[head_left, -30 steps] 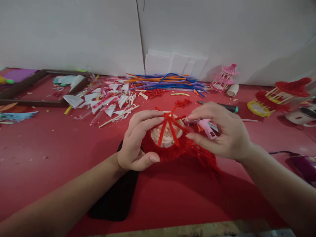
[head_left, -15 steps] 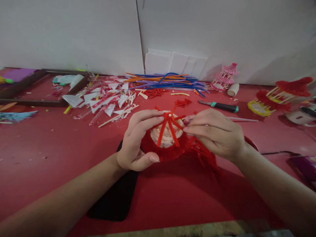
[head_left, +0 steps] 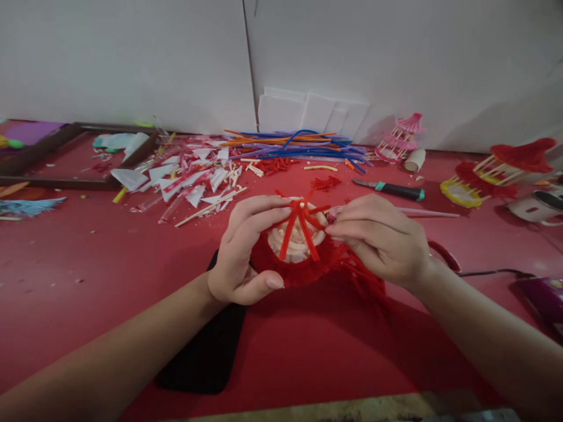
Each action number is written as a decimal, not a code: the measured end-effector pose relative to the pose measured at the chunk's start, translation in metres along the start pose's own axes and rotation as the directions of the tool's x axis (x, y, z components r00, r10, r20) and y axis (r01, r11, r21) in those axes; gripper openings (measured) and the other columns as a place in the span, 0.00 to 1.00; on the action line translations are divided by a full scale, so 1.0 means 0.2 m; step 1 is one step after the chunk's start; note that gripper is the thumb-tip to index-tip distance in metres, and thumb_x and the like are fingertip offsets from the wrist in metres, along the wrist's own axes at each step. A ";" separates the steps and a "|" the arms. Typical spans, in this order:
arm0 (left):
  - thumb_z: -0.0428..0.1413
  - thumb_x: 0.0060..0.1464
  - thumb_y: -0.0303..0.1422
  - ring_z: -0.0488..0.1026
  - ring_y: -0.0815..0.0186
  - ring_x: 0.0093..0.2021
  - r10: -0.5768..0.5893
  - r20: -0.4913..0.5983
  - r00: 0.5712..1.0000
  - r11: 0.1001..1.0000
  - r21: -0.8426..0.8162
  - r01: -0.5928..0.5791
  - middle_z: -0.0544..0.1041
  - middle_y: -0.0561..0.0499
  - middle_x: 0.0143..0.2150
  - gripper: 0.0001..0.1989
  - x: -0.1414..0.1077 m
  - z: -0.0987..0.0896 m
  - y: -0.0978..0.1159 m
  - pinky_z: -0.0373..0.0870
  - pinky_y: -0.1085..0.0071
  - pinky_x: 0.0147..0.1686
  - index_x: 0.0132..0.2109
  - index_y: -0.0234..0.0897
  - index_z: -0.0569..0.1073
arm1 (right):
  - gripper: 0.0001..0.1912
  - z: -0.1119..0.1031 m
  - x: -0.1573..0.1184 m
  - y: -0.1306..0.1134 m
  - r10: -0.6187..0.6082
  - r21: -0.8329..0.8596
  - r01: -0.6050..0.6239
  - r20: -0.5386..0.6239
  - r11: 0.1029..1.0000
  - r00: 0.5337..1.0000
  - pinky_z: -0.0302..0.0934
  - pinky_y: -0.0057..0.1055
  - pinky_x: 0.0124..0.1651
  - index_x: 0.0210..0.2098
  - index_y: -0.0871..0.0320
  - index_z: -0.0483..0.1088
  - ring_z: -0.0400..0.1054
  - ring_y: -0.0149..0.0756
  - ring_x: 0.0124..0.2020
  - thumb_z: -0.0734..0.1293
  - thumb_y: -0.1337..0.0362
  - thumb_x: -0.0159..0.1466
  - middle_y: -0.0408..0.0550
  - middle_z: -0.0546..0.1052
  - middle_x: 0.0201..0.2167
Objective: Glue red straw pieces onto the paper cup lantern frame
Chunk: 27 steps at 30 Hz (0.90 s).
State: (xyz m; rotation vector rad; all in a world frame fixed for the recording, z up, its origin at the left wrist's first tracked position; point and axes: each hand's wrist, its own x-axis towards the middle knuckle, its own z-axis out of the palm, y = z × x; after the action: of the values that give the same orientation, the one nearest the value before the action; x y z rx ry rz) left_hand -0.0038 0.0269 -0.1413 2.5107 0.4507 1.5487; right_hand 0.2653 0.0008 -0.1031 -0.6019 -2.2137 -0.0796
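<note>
A small round craft model with a fuzzy red skirt [head_left: 299,274] and pale rings inside stands before me. Short red pipe cleaner pieces [head_left: 288,235] fan down from a pale peg at its top. My left hand [head_left: 250,249] curves around the model's left side, fingers at the top and thumb at the lower front. On the right, my right hand [head_left: 378,237] pinches the outer end of a red pipe cleaner piece [head_left: 313,220] near the rim. Below that hand lies a loose bunch of red pipe cleaners [head_left: 363,278], partly in shadow.
A black phone [head_left: 204,357] lies under my left wrist. Behind are coloured pipe cleaners [head_left: 299,145], white scraps [head_left: 176,181] and a utility knife [head_left: 398,190]. A pink pagoda [head_left: 400,138], a red-yellow pagoda [head_left: 501,167] and a mug [head_left: 539,208] stand rightward.
My right hand has shifted slightly left, with its fingertips still at the red piece's end. More of a red curved object shows behind its wrist. The left hand holds its place.
</note>
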 end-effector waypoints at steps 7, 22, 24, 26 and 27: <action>0.51 0.69 0.57 0.73 0.46 0.62 -0.018 0.008 1.000 1.000 0.010 0.017 0.74 0.36 0.63 0.34 0.00 0.00 0.01 0.73 0.47 0.62 0.70 0.39 0.68 | 0.12 0.01 -0.01 0.00 0.027 0.028 -0.027 -0.013 0.999 1.000 0.73 0.36 0.50 0.48 0.56 0.76 0.76 0.35 0.44 0.66 0.76 0.71 0.48 0.82 0.41; 0.64 0.55 0.60 0.64 0.38 0.70 -0.169 -0.051 0.984 0.972 -0.175 0.158 0.62 0.39 0.72 0.49 -0.07 0.04 -0.07 0.68 0.33 0.65 0.76 0.52 0.54 | 0.12 -0.01 0.02 -0.05 0.139 -0.004 -0.140 -0.090 0.990 0.986 0.71 0.40 0.54 0.51 0.57 0.76 0.76 0.41 0.48 0.71 0.68 0.68 0.53 0.80 0.45; 0.64 0.57 0.57 0.65 0.40 0.70 -0.179 -0.028 0.983 0.959 -0.226 0.169 0.62 0.38 0.71 0.48 -0.06 0.05 -0.06 0.67 0.34 0.67 0.76 0.50 0.53 | 0.13 0.00 0.04 -0.06 0.129 -0.029 -0.131 -0.081 0.991 0.988 0.70 0.41 0.54 0.53 0.57 0.76 0.75 0.41 0.49 0.70 0.67 0.69 0.54 0.79 0.47; 0.65 0.58 0.55 0.65 0.41 0.70 -0.182 -0.019 0.983 0.955 -0.243 0.172 0.63 0.38 0.68 0.47 -0.06 0.05 -0.05 0.67 0.34 0.67 0.75 0.50 0.52 | 0.14 0.01 0.05 -0.07 0.112 -0.045 -0.115 -0.066 0.992 0.991 0.70 0.42 0.55 0.54 0.58 0.76 0.74 0.42 0.51 0.70 0.66 0.70 0.56 0.79 0.50; 0.65 0.58 0.54 0.65 0.42 0.70 -0.183 -0.018 0.983 0.954 -0.245 0.173 0.63 0.38 0.68 0.47 -0.06 0.05 -0.05 0.67 0.34 0.68 0.75 0.50 0.51 | 0.13 0.02 0.06 -0.08 0.104 -0.053 -0.108 -0.058 0.993 0.993 0.70 0.43 0.56 0.54 0.58 0.76 0.74 0.43 0.52 0.69 0.65 0.70 0.56 0.78 0.51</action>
State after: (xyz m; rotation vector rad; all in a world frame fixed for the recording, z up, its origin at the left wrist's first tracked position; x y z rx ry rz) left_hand -0.0014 0.0326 -0.1583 2.1954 0.4494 1.4895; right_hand 0.2485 -0.0073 -0.0944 -0.7388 -2.1282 -0.1025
